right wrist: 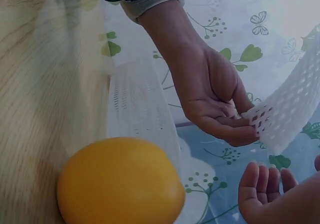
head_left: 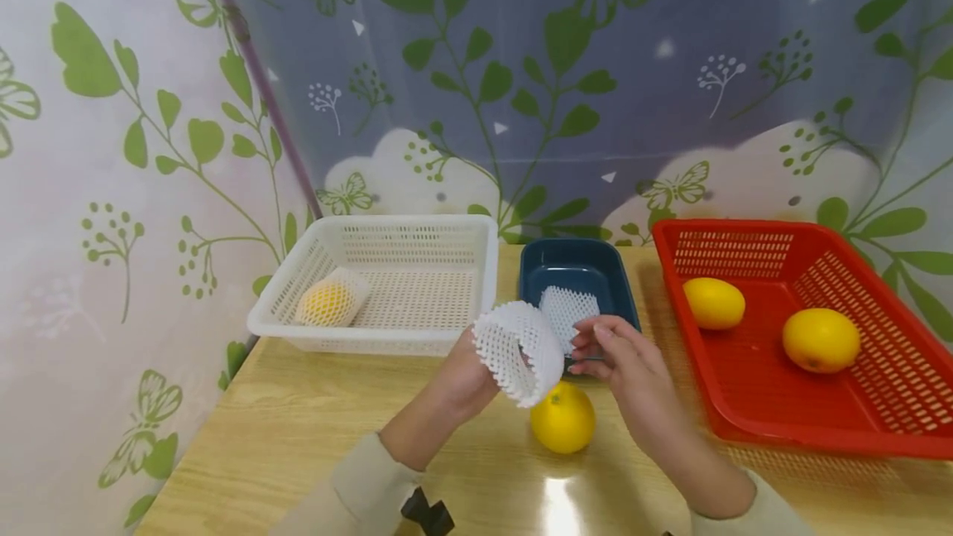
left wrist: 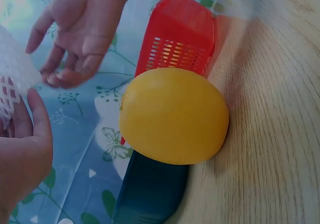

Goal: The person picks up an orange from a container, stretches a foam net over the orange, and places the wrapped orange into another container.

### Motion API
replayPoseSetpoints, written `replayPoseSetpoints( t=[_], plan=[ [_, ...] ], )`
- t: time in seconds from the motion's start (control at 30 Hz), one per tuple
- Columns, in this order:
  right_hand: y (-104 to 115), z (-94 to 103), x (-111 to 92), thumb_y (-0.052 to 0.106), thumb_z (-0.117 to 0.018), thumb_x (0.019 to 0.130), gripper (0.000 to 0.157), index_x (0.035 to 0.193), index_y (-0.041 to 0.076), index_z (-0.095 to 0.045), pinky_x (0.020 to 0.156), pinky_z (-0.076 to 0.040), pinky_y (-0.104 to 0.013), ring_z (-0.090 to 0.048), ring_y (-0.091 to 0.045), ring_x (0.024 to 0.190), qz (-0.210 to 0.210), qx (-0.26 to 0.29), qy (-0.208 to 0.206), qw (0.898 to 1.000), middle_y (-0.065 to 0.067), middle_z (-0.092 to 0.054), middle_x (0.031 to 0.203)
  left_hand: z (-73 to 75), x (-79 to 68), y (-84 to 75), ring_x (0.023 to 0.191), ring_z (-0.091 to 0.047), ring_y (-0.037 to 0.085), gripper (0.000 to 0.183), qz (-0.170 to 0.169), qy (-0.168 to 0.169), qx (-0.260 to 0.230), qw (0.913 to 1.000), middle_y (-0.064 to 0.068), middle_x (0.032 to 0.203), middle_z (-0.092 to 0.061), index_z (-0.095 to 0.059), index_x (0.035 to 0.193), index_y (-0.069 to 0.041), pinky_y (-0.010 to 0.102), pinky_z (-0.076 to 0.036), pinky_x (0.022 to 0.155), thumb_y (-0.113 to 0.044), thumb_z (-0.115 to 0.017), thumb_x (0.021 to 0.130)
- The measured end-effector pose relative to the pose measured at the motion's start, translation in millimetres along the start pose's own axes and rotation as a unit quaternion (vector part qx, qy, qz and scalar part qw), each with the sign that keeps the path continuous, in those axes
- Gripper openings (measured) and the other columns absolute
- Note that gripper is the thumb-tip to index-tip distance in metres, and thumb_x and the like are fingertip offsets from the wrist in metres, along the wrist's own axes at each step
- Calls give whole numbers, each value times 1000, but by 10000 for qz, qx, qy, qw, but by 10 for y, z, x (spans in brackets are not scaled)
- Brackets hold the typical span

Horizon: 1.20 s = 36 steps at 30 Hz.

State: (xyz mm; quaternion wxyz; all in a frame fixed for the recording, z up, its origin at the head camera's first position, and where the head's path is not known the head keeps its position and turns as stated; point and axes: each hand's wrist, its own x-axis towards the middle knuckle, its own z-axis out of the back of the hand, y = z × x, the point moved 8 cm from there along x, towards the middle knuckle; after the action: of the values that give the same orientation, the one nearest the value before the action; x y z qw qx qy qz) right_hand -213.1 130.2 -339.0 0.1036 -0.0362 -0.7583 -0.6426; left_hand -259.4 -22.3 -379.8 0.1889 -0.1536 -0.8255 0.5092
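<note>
Head view, clock centred on the fruit (head_left: 562,418). At 10, farther out: white basket (head_left: 417,296), with netted fruit (head_left: 326,304) in the near left corner; low risk, barring a hard bump. At 10, nearer: left hand (head_left: 471,377), clamped on the net (head_left: 545,337) by thumb and fingertips at one end, per right wrist view. Net at 11, mouth gaping, raised apart from the fruit in both wrist views. Likely failures: slipping from so slight a pinch, or tearing at the rim if stretched hard from one side. At centre: fruit, bare and unheld on the table (head_left: 298,437). Possible roll if nudged by net or left hand, with no stop seen touching it. At 12: blue tray (head_left: 572,255), holding spare net (head_left: 566,308). Risk of dragging spare net over the rim, through a stray brush of fingers. At 2: right hand (head_left: 629,362), fingers bent, gripping nothing; cannot tell whether touching net or spare net. Possible fingertip snag in the mesh. Between 2 and 3, farther out: red basket (head_left: 759,362), with two fruits (head_left: 821,340), loose and apart; possibly knocked together by a wide swing of the right hand.
</note>
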Motion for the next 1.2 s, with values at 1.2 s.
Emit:
replayPoseSetpoints(
  t=[1.2],
  plan=[
    [-600,255,-5,5,-51,99,27,125,-3,-50,77,-53,-20,-57,-14,89,-1694,-99,-255,9852,4,-62,99,-30,-77,357,78,-61,9,26,1384,152,-71,9902,0,96,-63,-43,129,-1,21,-53,68,-5,-40,103]
  ],
)
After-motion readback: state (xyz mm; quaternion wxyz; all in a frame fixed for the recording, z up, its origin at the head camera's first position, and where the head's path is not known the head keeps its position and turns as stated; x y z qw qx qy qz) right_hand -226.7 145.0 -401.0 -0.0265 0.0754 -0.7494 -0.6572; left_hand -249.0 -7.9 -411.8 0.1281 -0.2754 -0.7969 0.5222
